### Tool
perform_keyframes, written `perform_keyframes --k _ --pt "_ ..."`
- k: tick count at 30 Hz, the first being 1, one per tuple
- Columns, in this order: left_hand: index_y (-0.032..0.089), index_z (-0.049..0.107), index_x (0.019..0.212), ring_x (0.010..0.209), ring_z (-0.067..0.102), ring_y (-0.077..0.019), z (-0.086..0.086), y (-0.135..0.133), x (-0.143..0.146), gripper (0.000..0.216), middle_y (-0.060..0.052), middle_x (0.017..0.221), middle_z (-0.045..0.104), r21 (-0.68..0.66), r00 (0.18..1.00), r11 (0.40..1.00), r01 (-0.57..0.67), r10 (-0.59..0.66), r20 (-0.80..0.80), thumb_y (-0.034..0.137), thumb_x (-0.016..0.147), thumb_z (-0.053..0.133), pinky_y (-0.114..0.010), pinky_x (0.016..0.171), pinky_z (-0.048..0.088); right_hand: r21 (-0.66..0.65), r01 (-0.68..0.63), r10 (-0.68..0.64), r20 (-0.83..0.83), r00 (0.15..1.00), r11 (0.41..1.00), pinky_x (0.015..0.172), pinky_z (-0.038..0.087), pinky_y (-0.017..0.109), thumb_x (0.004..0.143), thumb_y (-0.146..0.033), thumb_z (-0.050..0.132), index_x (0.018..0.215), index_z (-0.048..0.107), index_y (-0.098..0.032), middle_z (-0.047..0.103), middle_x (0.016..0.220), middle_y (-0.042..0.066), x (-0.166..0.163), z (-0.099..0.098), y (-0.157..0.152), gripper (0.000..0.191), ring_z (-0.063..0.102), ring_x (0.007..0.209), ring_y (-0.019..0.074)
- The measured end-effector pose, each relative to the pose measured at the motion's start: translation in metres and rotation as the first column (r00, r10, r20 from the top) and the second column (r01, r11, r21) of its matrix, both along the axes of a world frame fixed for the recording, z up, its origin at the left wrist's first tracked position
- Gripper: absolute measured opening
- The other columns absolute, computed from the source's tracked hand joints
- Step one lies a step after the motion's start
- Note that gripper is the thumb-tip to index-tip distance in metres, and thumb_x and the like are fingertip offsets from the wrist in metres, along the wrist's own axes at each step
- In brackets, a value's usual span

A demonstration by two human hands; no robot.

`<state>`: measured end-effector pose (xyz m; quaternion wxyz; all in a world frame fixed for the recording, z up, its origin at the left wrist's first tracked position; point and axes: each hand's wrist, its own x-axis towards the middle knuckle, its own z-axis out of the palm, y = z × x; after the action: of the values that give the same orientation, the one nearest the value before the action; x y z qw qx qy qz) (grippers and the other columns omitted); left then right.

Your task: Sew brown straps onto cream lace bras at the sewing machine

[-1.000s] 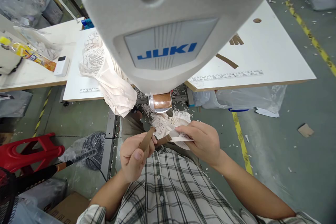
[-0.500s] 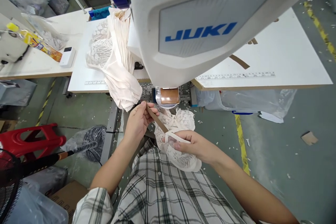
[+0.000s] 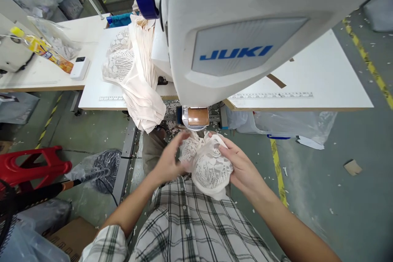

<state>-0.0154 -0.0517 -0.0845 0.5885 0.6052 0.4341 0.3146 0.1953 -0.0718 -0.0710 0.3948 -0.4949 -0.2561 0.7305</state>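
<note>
A white lace bra (image 3: 211, 168) hangs below the head of the sewing machine (image 3: 227, 61), one rounded cup facing up. My right hand (image 3: 242, 163) is closed on the cup's right upper edge, thumb on top. Just left of the cup is my left hand (image 3: 170, 159), slightly blurred, with thumb and fingers apart around the bra's left part. Its fingertips are close to the lace; whether they touch it I cannot tell. The machine's needle area is hidden behind the clear and brown guard (image 3: 196, 118).
A stack of cream lace pieces (image 3: 138, 77) drapes over the edge of the white table (image 3: 95, 77), left of the machine. On the right tabletop lies a brown strip (image 3: 276, 80). A red stool (image 3: 33, 166) and a black fan (image 3: 37, 194) stand at the left.
The brown strip between my hands is out of sight. My left hand has lowered and spread its fingers. The bra has turned, its cup now facing up, and my right hand has shifted up along its edge.
</note>
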Motion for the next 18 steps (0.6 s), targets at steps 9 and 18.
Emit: perform_keyframes --k 9,18 --pt "0.016 0.07 0.122 0.137 0.052 -0.0334 -0.122 -0.014 -0.012 0.035 -0.023 0.138 0.061 0.416 0.879 0.909 0.0 0.199 -0.434 0.031 0.095 0.053 -0.054 0.115 0.038 0.216 -0.184 0.155 0.147 0.977 0.959 0.065 0.055 0.033 0.084 -0.056 0.068 0.147 0.042 -0.033 0.069 0.109 0.009 0.051 0.024 -0.029 0.072 0.068 0.076 0.0207" --pt "0.014 0.053 0.143 0.154 0.024 -0.0344 -0.128 -0.015 0.0 0.052 -0.02 0.16 0.037 0.266 0.688 0.963 0.04 0.166 -0.706 0.009 0.093 0.039 -0.066 0.123 0.012 0.098 -0.434 0.03 0.96 0.279 0.896 0.073 0.053 0.043 0.094 -0.05 0.049 0.144 0.046 -0.013 0.069 0.099 0.016 0.112 -0.07 0.025 0.062 0.065 0.082 0.0289"
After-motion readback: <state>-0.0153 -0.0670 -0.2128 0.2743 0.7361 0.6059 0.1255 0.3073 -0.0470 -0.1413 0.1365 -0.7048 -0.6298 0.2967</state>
